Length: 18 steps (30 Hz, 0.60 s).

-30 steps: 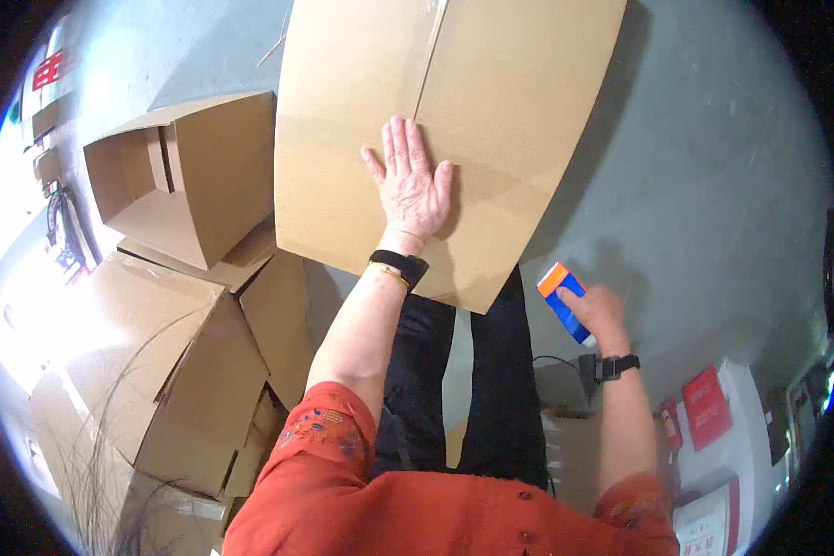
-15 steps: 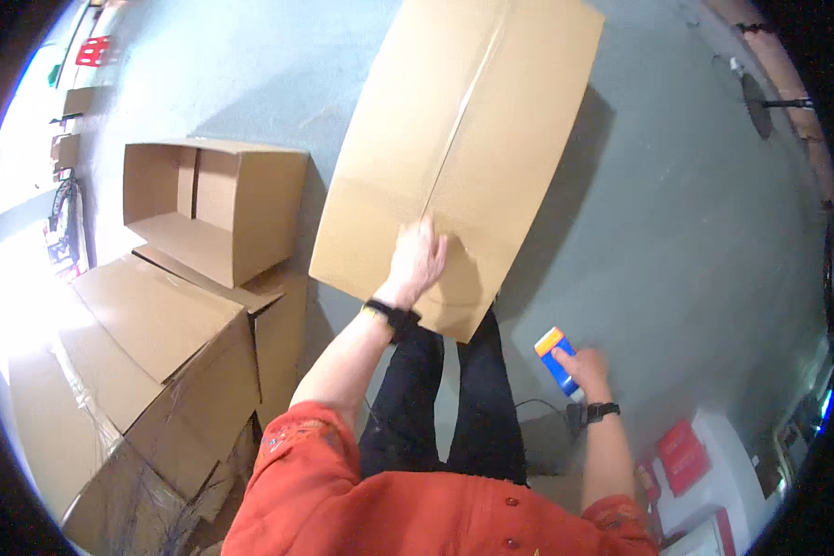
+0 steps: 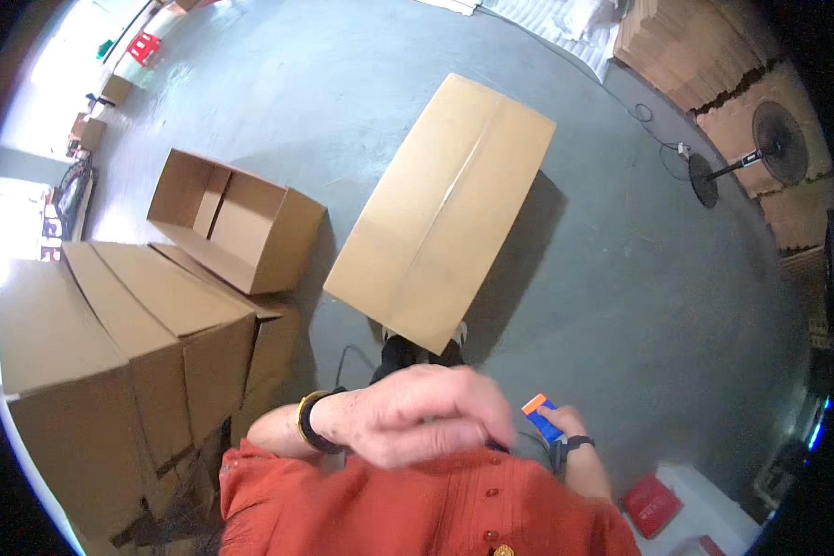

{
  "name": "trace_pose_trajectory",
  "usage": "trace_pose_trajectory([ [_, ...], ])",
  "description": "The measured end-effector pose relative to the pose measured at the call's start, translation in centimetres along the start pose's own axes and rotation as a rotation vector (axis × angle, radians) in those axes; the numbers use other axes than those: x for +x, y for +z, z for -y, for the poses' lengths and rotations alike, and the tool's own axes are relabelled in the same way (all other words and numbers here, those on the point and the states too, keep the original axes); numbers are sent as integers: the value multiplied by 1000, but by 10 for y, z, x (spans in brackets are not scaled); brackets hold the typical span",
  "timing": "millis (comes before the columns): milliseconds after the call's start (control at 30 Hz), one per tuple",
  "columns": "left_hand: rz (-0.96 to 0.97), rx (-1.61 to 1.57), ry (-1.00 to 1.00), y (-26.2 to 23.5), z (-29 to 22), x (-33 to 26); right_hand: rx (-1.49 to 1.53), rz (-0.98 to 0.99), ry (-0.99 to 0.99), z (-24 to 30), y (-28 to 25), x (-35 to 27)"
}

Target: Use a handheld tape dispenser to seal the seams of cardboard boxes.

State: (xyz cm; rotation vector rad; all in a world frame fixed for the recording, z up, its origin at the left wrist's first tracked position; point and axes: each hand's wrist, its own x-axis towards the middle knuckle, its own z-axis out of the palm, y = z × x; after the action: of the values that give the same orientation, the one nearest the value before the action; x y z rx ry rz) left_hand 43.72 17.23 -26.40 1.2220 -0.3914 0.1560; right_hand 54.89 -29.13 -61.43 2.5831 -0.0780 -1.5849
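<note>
I view the left hand [image 3: 415, 415] near, curled, contents unclear; the right hand [image 3: 562, 422] gripping a blue-and-orange oblong object [image 3: 543, 423]; a closed tan rectangular cardboard box [image 3: 417, 246] farther off.

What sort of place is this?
Probably a warehouse or packing workshop. Signs: a closed box and an open box on the grey floor, plus high stacks of what looks like flat cardboard at upper right.
</note>
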Motion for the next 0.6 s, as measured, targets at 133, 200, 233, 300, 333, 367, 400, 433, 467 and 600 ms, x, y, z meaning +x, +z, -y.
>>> trace_pose_trajectory([
  [133,295,-278,321,41,-50,-14,129,-10,52,-7,17,-37],
  [200,218,-428,520,80,-38,-35,174,-48,46,-12,37,-51],
  [233,152,-571,711,93,-35,-48,258,-42,42,-16,46,-48],
  [300,134,-583,637,104,-46,-79,333,-42,35,-29,58,-46],
  [333,120,-600,556,110,-51,-92,329,-72,33,-36,62,-47],
  [367,180,-520,775,112,-41,-92,313,-99,19,-33,64,-46],
  [400,182,-520,781,106,-48,-110,316,-128,19,-41,73,-44],
  [433,354,-411,628,98,-59,-134,300,-128,19,-54,92,-29],
  [467,502,-291,475,99,-65,-158,278,-133,14,-52,97,-32],
  [600,341,-319,508,139,-81,-229,260,-96,-28,-47,119,-52],
])
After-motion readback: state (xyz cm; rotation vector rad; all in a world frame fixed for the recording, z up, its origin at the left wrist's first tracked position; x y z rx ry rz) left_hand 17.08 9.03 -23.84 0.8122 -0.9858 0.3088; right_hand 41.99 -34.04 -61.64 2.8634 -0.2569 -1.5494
